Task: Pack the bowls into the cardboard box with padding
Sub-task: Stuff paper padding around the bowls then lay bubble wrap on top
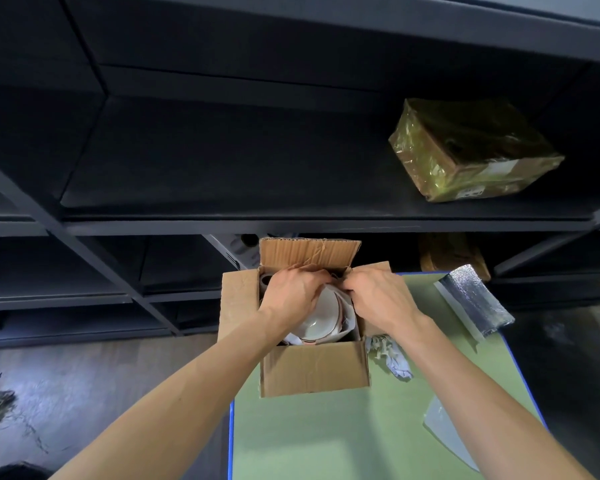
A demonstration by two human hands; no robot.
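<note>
An open cardboard box stands on the green table, flaps spread outward. Inside it lies a white bowl with a thin coloured rim, tilted on its side, with white paper padding around it. My left hand reaches into the box over the bowl's far edge, fingers curled at the back wall. My right hand is just beside it at the box's far right corner, fingers curled down onto the padding. What the fingertips grip is hidden.
Crumpled paper lies right of the box. A roll of silver bubble foil sits at the table's far right, a clear plastic sheet nearer. Dark shelving rises behind, holding a film-wrapped parcel.
</note>
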